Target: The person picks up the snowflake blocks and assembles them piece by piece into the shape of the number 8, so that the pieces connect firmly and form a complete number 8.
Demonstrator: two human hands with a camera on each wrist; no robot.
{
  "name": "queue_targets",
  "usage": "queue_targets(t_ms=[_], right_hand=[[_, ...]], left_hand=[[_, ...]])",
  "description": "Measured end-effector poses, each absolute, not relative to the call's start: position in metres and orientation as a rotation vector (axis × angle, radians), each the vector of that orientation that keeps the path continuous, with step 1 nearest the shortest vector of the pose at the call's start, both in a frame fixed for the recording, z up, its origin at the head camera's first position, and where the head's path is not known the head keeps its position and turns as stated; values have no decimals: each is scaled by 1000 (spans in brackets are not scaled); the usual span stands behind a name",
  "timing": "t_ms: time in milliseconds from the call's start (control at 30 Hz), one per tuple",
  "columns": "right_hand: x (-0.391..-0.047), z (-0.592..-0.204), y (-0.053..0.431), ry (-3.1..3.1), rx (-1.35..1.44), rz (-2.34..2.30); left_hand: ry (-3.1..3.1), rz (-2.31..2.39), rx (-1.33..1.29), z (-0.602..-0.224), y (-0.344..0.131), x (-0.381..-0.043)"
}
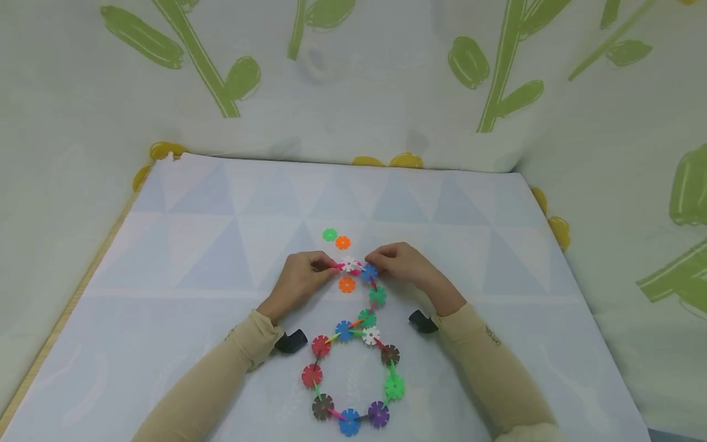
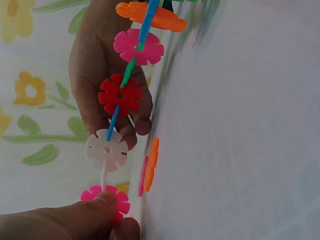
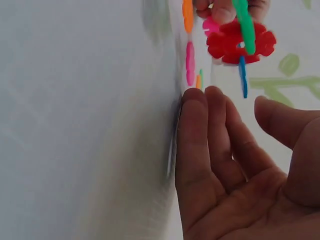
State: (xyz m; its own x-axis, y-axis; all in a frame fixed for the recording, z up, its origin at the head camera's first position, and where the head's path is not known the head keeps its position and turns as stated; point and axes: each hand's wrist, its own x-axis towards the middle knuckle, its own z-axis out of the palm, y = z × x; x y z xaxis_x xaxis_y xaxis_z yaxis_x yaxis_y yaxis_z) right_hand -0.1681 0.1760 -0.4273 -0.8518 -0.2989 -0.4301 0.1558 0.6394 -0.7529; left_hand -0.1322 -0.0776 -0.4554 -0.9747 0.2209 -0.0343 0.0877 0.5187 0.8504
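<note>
My left hand (image 1: 301,276) pinches a pink notched disc (image 2: 123,201) between thumb and finger at the end of a linked chain. Beside that disc come a white disc (image 2: 107,151) and a red disc (image 2: 120,95), joined by edge-on pieces such as a blue disc (image 2: 114,120). My right hand (image 1: 407,265) is at the chain's other side, near a blue disc (image 1: 369,272). In the right wrist view its fingers are extended and apart, with a red disc (image 3: 241,42) just beyond the fingertips. From there the chain bends down into a closed ring of coloured discs (image 1: 394,388).
A loose orange disc (image 1: 347,285) lies just below the chain's upper end. Beyond the hands are a green disc (image 1: 329,234) and another orange disc (image 1: 343,242). The table (image 1: 166,344) has a pale triangle-patterned cover, with a leaf-printed curtain (image 1: 353,110) behind.
</note>
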Motion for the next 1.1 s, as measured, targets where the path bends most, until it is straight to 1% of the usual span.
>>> queue_targets(t_ms=[333,567,867,1100], right_hand=[[-184,-430,170,2377,-185,-1006],[-183,-433,171,2398,-109,-982],[-178,-432,179,2383,-47,-1028],[-177,-435,181,2373,-70,-1052]], left_hand=[[2563,1481,369,-454,-62,-141],[2575,1367,366,-449,-67,-148],[2746,1210,237,-437,-95,-174],[2756,1055,216,-439,-93,-198]])
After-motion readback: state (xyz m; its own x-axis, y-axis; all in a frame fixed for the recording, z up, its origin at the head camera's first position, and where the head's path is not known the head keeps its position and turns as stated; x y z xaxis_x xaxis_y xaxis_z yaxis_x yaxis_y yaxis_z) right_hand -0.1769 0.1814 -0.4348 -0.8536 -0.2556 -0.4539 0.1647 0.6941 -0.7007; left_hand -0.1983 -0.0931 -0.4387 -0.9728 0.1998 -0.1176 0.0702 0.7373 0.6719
